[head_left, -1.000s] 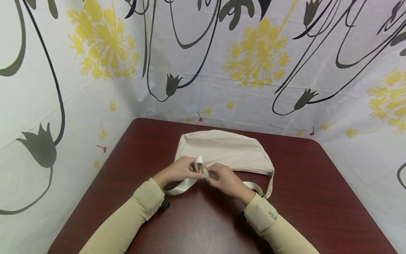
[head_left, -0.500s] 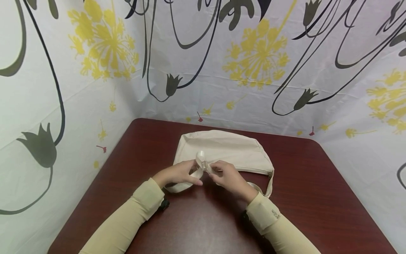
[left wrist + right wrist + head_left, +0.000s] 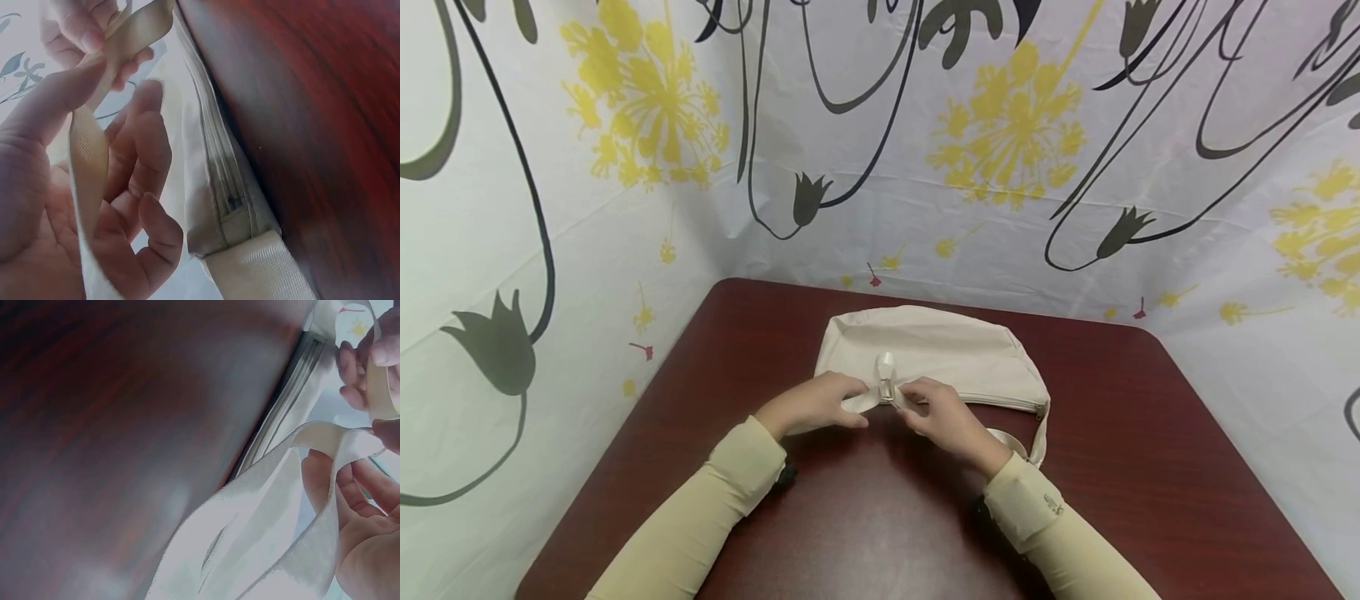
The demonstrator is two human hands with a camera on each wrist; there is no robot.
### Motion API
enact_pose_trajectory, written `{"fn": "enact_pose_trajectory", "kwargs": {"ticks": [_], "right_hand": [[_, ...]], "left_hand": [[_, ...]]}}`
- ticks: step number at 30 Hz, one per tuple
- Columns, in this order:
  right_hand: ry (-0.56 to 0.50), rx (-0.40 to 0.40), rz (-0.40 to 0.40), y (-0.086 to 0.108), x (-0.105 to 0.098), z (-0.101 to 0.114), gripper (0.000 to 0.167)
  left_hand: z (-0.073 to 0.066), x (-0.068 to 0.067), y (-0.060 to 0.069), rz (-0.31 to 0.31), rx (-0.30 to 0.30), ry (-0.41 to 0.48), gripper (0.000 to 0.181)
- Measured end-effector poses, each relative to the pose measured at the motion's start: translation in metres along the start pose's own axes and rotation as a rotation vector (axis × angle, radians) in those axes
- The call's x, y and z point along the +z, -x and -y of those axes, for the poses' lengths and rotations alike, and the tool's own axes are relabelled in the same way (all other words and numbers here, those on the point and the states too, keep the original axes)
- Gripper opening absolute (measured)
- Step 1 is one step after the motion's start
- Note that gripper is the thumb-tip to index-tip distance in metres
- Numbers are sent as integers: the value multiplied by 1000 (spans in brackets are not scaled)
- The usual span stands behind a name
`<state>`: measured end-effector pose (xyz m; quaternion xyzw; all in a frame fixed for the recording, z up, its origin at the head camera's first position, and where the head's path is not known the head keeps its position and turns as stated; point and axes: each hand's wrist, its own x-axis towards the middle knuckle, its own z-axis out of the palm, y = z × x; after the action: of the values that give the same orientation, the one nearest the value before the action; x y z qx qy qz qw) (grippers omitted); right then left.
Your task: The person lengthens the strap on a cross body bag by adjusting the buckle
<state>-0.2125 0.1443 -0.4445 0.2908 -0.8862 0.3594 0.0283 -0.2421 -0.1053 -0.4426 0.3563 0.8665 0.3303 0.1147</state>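
A cream shoulder bag (image 3: 936,350) lies on the table, its zipper (image 3: 215,147) edge facing me. Above its near edge, a loop of its cream strap (image 3: 886,363) stands up from a metal buckle (image 3: 887,390). My left hand (image 3: 820,404) loosely holds the strap left of the buckle; in the left wrist view the webbing runs across the palm, between thumb and curled fingers. My right hand (image 3: 947,421) pinches the strap just right of the buckle. In the right wrist view, the right thumb lies on the webbing and partly leaves the frame.
The dark red table (image 3: 880,517) stretches in front of and beside the bag. A white sheet (image 3: 880,208) with printed flowers hangs behind and at both sides. A slack piece of strap (image 3: 1009,440) curves under my right wrist to the bag's right corner.
The buckle and loop have moved slightly right and turned to face me. My left hand has shifted from the buckle leftward along the strap. The right hand has moved little; the bag stays put.
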Motion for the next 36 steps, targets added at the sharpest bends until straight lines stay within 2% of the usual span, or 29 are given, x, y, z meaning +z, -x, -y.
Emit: {"fn": "enact_pose_trajectory", "kwargs": {"ticks": [2,5,7,9,15,22,28,36], "right_hand": [[9,4,6,0,0,-1,22],[23,12,18,-1,-1,-1,20],[32,19,26,-1,-1,-1,18],[37,24,31,-1,-2,-1,17],[51,23,28,0,-4,-1,21],[81,18,21,0,-5,-3,26],[63,13,22,2,-5,-6,25],[56,32,39,4,-8,-8,25]], "left_hand": [[-1,-3,2,-8,-1,10,24],[-2,-4,3,-17,-44,56,32],[-2,-4,4,-23,-70,83,34],[-2,-5,3,-27,-76,74,33],[0,-7,1,-31,-14,-35,31],[-1,-7,0,-36,-13,-42,31],[0,-9,0,-42,5,-53,25],[1,-9,0,-39,13,-52,28]]}}
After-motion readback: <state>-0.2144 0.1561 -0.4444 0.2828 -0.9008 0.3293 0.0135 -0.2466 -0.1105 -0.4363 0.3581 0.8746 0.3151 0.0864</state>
